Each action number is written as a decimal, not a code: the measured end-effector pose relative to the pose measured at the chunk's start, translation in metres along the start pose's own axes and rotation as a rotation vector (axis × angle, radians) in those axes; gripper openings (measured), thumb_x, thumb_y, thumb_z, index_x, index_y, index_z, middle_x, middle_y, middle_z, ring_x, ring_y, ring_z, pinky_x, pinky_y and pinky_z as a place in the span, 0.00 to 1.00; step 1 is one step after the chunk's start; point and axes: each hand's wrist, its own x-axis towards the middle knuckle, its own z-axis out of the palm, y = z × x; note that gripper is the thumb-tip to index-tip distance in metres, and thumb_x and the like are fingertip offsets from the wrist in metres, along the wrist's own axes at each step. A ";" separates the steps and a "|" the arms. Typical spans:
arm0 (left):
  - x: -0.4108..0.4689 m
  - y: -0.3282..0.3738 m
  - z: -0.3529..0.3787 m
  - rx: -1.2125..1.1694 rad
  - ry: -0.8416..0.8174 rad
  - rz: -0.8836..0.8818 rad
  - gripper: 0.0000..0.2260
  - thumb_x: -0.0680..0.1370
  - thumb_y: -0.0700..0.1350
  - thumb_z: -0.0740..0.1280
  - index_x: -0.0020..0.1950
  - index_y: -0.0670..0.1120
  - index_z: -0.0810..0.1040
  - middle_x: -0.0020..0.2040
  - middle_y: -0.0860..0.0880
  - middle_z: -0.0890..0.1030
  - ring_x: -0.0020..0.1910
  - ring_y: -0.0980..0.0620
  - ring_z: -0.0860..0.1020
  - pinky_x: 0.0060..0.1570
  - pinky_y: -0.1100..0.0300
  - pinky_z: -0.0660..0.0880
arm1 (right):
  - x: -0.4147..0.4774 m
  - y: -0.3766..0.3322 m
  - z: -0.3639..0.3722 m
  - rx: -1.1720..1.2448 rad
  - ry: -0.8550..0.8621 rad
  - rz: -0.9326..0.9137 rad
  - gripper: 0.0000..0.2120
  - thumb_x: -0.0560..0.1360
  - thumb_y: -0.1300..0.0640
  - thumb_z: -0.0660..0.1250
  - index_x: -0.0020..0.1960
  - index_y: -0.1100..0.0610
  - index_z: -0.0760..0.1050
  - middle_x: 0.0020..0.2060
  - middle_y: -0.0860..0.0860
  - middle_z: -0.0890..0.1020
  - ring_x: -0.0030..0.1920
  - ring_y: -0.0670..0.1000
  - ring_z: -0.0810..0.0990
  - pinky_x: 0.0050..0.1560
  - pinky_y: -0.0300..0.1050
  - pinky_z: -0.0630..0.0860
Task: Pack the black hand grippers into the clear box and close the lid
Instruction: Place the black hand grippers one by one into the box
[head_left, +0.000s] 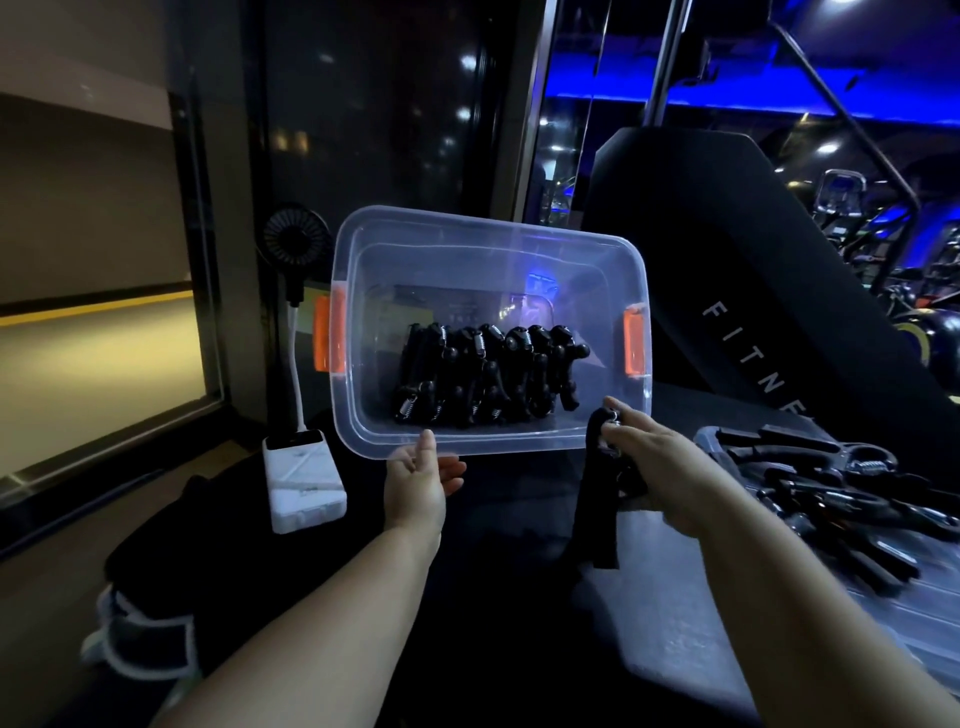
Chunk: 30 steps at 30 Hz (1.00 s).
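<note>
The clear box with orange latches is tilted up toward me, its opening facing me. Several black hand grippers lie packed in a row inside it. My left hand grips the box's near rim at the lower left. My right hand holds one black hand gripper just below the box's near right corner, its handles hanging down. More black hand grippers lie in a pile at the right, on what looks like the clear lid.
A white power bank lies left of the box, wired to a small black fan. A black padded gym machine stands behind at the right. Dark cloth lies at the lower left.
</note>
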 end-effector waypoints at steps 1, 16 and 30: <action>0.000 0.000 0.000 -0.004 0.000 0.001 0.11 0.80 0.53 0.60 0.45 0.46 0.69 0.38 0.46 0.81 0.34 0.52 0.81 0.30 0.63 0.76 | 0.000 -0.004 -0.002 -0.104 0.005 0.018 0.24 0.77 0.53 0.63 0.71 0.40 0.66 0.41 0.45 0.77 0.38 0.49 0.76 0.55 0.61 0.78; -0.005 0.005 0.000 -0.064 -0.034 -0.011 0.10 0.81 0.51 0.60 0.47 0.45 0.69 0.40 0.45 0.81 0.36 0.52 0.82 0.32 0.63 0.78 | -0.009 -0.005 0.007 -0.930 0.234 -0.217 0.32 0.75 0.49 0.66 0.74 0.41 0.55 0.44 0.51 0.79 0.42 0.55 0.80 0.40 0.45 0.75; -0.007 0.008 -0.002 -0.082 -0.056 -0.045 0.08 0.81 0.51 0.60 0.49 0.46 0.70 0.43 0.45 0.82 0.39 0.52 0.82 0.34 0.62 0.77 | 0.006 -0.027 0.008 -0.909 -0.099 -0.180 0.42 0.73 0.58 0.70 0.76 0.40 0.48 0.39 0.46 0.79 0.36 0.49 0.81 0.46 0.48 0.79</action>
